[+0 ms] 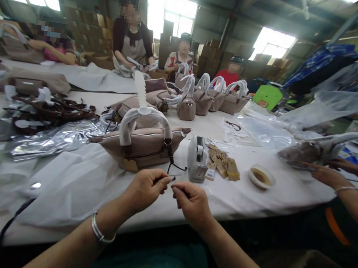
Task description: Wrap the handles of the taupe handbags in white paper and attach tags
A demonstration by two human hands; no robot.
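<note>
A taupe handbag (145, 147) stands on the table just beyond my hands, its handles wrapped in white padding. From its right handle base hangs a dark braided cord (170, 159) with knotted ends. My left hand (147, 189) is closed in a pinch at the cord's lower end, and a dark knot shows past the fingertips. Opposite it, nearly touching, my right hand (193, 202) is also pinched; whatever lies between its fingers is too small to make out. A grey tape dispenser (198, 161) stands right of the bag, beside a pile of brown cardboard tags (223, 161).
A white dish (261, 177) with brown liquid sits right of the tags. Several wrapped-handle handbags (203, 100) stand farther back. Dark straps (59, 110) and clear plastic (55, 139) lie left. A co-worker's hands (329, 175) hold a plastic-covered bag at right. Several people work across the table.
</note>
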